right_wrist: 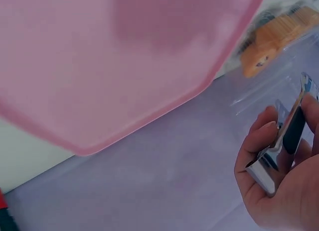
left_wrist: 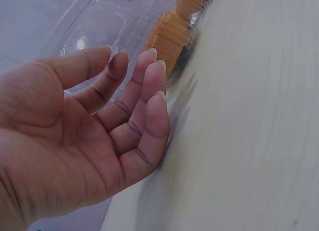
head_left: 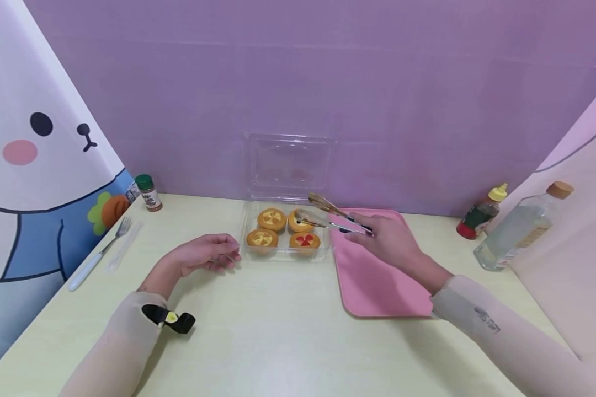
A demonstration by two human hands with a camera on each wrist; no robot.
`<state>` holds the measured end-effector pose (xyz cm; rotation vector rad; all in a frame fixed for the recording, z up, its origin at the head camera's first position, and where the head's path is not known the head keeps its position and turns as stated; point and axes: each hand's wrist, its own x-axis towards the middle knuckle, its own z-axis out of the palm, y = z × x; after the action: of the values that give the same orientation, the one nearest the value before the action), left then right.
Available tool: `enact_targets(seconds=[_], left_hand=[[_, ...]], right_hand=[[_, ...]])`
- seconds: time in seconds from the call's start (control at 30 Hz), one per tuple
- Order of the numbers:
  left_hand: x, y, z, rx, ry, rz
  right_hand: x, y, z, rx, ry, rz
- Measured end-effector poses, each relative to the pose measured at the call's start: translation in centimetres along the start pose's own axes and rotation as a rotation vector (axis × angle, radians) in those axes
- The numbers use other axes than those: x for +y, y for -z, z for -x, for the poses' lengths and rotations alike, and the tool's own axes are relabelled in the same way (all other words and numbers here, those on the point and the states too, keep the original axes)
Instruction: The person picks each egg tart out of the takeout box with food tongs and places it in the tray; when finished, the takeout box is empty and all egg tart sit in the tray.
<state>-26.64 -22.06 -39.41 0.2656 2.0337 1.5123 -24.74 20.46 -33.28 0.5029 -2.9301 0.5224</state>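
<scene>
A clear plastic clamshell box [head_left: 284, 257] stands with its lid [head_left: 292, 165] raised against the back wall. Inside it are several tarts: yellow-topped ones such as the front left tart [head_left: 262, 239], and a red-topped tart [head_left: 305, 241] at front right. My left hand [head_left: 206, 253] is at the box's left edge, thumb and forefinger pinching the plastic rim [left_wrist: 114, 53], the other fingers loosely bent. My right hand [head_left: 389, 240] holds metal tongs [head_left: 335, 212] with dark grips [right_wrist: 294, 131]. The tongs' arms are spread, their tips over the far right tart [head_left: 298, 220], partly covering it.
A pink tray [head_left: 372, 286] lies right of the box, under my right forearm. Farther right stand a sauce bottle [head_left: 482, 214] with a yellow cap and a corked clear bottle [head_left: 521, 231]. On the left are a spice jar [head_left: 149, 194], a fork [head_left: 101, 255] and a wrapped thin item [head_left: 124, 246].
</scene>
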Motion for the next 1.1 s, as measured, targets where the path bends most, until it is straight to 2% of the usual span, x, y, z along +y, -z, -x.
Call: enact_targets(seconds=[0.1,0.23,0.33,0.53,0.9,1.1], left_hand=[[0.0,0.0,-0.1,-0.003,-0.002,0.001],[0.2,-0.1,-0.1,-0.003,-0.004,0.004],[0.2,-0.1,-0.1,-0.01,-0.007,0.002],[0.2,-0.1,-0.1,0.004,0.003,0.007],[0.1,-0.1,-0.1,0.008,0.008,0.002],[0.0,-0.2,-0.1,0.011,0.005,0.008]], right_hand=[[-1.0,-0.4,-1.0,-0.037,0.037,0.024],[-2.3,-1.0,-2.6,-0.106,0.0,0.028],[-3.2,-1.5,-4.0,-0.127,-0.033,0.038],[-4.2,-2.4,-5.9,-0.138,-0.029,0.052],[-5.0,-3.2,-6.9,-0.157,-0.078,0.061],[-5.1,-3.4,-7.0,-0.196,-0.105,0.044]])
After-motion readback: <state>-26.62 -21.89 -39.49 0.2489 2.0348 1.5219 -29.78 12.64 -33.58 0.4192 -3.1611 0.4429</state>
